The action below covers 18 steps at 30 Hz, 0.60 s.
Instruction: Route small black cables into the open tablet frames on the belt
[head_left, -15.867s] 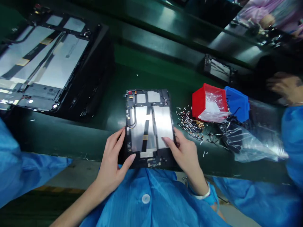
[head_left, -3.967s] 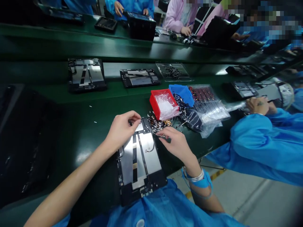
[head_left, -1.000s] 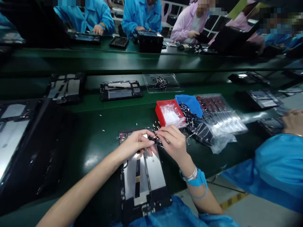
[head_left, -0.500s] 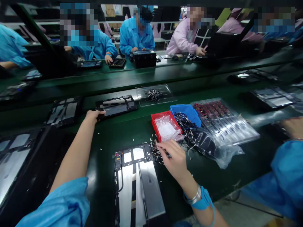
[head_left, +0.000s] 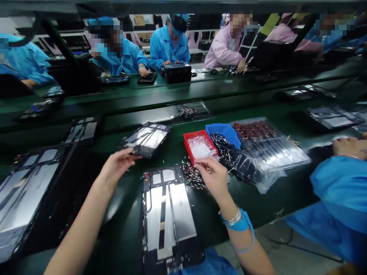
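My left hand point(head_left: 120, 166) grips the near edge of an opened tablet point(head_left: 150, 139), thumb on top and fingers beneath. That tablet is tilted, its silver inside facing up. My right hand point(head_left: 214, 176) is closed, with thumb and forefinger pinched; small gold-coloured parts point(head_left: 210, 170) show within its curled fingers. Beneath and beside it lies a loose pile of small black-and-white parts point(head_left: 191, 176). Another opened tablet point(head_left: 183, 208) lies in front of me, between my forearms. Just beyond my right fingertips is a red tray point(head_left: 187, 147) holding a plastic bag of small white pieces.
A blue bin point(head_left: 233, 138) of short black cables adjoins the red tray. Right of it are a clear tray of red-ended parts point(head_left: 275, 149) and a plastic bag point(head_left: 265, 177). Stacked tablets point(head_left: 31, 191) stand at left. A co-worker's blue sleeve point(head_left: 341, 191) is at right.
My left hand has drawn the far tablet nearer and tilted it up. My right hand has stayed by the parts pile, and gold-coloured parts now show in it. The view has shifted slightly.
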Each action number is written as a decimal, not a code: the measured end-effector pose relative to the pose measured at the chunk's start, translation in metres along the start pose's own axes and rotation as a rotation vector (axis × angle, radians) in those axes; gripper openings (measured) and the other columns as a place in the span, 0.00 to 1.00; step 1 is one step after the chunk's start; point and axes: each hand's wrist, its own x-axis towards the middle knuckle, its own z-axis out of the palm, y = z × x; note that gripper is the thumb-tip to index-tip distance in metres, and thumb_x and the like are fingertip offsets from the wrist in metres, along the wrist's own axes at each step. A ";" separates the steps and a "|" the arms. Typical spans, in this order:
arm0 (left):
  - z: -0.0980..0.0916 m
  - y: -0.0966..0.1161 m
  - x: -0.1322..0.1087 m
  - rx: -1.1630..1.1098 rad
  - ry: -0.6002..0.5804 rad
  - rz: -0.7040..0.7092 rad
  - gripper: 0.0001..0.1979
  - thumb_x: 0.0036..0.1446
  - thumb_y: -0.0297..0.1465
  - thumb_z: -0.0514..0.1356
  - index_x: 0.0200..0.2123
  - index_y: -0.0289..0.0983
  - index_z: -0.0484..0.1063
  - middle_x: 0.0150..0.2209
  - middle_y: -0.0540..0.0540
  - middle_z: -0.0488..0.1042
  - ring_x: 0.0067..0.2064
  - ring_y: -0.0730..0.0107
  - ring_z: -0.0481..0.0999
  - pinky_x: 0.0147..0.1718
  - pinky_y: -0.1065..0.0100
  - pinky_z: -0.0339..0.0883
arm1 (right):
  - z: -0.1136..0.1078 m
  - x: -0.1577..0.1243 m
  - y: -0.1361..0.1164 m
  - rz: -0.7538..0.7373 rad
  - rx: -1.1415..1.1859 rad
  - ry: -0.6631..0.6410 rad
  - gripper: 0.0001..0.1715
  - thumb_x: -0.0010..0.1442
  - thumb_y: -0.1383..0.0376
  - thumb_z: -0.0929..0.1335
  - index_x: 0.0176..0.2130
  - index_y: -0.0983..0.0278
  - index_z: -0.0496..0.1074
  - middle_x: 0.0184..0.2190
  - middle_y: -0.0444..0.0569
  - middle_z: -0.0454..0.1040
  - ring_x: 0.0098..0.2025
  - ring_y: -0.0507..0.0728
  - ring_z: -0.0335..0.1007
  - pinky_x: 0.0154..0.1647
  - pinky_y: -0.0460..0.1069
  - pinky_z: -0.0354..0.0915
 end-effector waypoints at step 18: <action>-0.023 -0.130 -0.242 0.116 -0.476 -0.547 0.28 0.40 0.48 0.70 0.40 0.34 0.73 0.35 0.41 0.78 0.36 0.60 0.78 0.34 0.68 0.68 | 0.041 -0.040 -0.071 0.680 0.540 -0.568 0.14 0.43 0.65 0.74 0.32 0.64 0.70 0.23 0.43 0.73 0.23 0.49 0.67 0.22 0.44 0.63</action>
